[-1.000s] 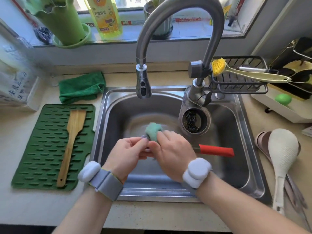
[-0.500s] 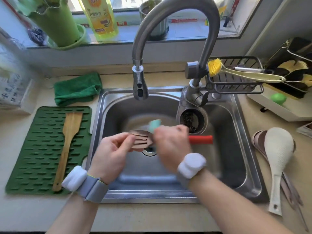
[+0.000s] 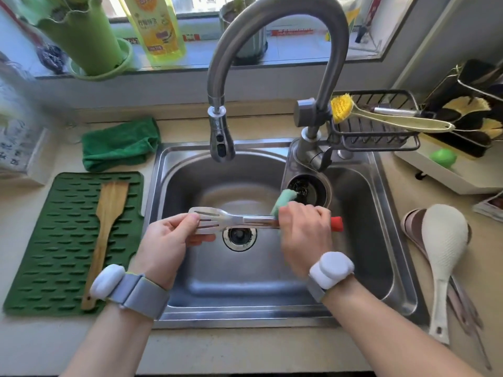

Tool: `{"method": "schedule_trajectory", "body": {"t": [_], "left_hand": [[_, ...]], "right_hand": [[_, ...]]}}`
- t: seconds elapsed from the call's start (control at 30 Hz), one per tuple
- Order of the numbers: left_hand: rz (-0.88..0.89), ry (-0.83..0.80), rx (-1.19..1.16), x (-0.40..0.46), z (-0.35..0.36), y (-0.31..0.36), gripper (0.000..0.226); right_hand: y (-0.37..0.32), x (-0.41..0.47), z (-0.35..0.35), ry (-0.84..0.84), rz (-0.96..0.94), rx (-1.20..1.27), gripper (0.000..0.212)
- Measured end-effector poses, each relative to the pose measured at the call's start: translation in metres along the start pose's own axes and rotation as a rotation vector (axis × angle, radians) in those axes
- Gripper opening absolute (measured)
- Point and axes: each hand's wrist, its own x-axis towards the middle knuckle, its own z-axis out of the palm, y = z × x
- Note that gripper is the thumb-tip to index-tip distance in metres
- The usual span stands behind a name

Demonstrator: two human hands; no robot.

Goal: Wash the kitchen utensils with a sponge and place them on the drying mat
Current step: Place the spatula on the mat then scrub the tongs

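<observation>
Over the sink (image 3: 353, 240), our left hand (image 3: 166, 240) pinches the slotted spatula (image 3: 217, 219) by its blade while our right hand (image 3: 302, 229) grips the sponge (image 3: 281, 201) around its shaft; steady strokes toward the red handle (image 3: 337, 223) seem best.

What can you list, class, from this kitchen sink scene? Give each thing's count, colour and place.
slotted spatula: one, steel with red handle, held over sink
sponge: one, teal, on spatula's shaft
wooden spatula: one, tan, lying on drying mat
drying mat: one, dark green, left of sink
sink: one, steel, centre
faucet: one, grey, behind sink
cloth: one, green, behind mat
rice paddle: one, white, counter right
dish brush: one, yellow bristles, across wire caddy
left hand: pinches spatula blade
right hand: grips sponge
</observation>
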Motion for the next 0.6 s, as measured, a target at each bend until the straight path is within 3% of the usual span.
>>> {"method": "schedule_trajectory", "body": {"t": [0.13, 0.27, 0.37, 0.47, 0.6], "left_hand": [[-0.108, -0.009, -0.057, 0.001, 0.019, -0.005, 0.017], [-0.118, 0.013, -0.014, 0.0, 0.015, -0.007, 0.021], [-0.079, 0.041, 0.011, 0.004, -0.002, -0.004, 0.027], [-0.051, 0.028, 0.005, 0.006, -0.017, 0.0, 0.026], [-0.064, 0.034, -0.028, 0.011, -0.016, 0.001, 0.025]], "right_hand": [[-0.065, -0.011, 0.006, -0.128, -0.315, 0.122, 0.046], [-0.048, -0.003, 0.005, -0.281, -0.549, 0.047, 0.056], [0.001, 0.01, 0.007, -0.325, -0.513, -0.083, 0.053], [0.05, 0.01, 0.01, -0.266, -0.423, -0.229, 0.045], [0.05, 0.006, 0.018, -0.123, -0.389, -0.174, 0.034]]}}
